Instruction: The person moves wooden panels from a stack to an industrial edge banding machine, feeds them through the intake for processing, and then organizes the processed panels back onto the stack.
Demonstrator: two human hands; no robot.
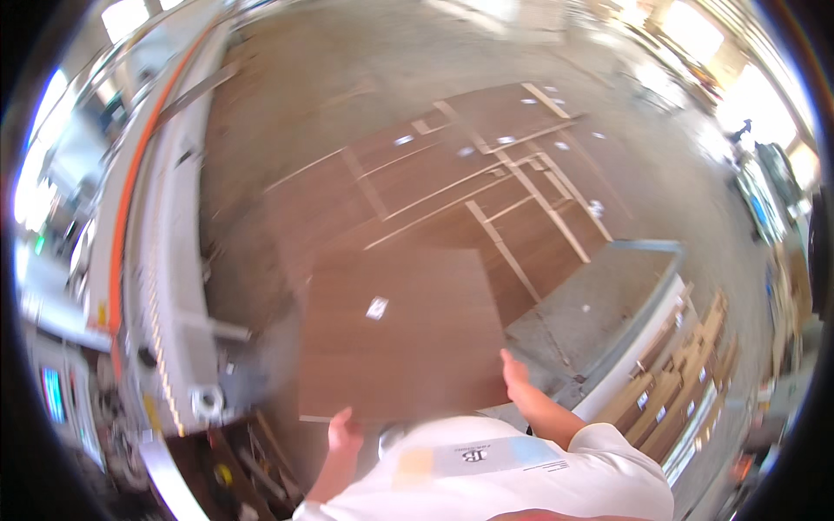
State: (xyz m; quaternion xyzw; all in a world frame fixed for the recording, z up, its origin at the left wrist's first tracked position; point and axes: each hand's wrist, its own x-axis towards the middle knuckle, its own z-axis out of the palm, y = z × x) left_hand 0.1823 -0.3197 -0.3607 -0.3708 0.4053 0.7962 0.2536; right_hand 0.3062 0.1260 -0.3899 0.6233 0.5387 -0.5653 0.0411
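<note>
Left edge of frame: long grey machine with an orange stripe (130,226), running top to bottom close beside the carrying path.

Lower centre: left hand (345,431), fingers curling up around the near edge of the brown panel (395,334), apparently propping it from below. The panel is being held flat at mid-frame, a small white label on its face.

Lower centre-right: right hand (514,372), gripping the panel's right edge, seemingly steadying it level.

Upper centre: stacked brown boards (452,187) lying on the floor.

Right: grey table (599,304) crowding the panel's right side; narrow pale strips (678,382) stacked beyond it.
</note>
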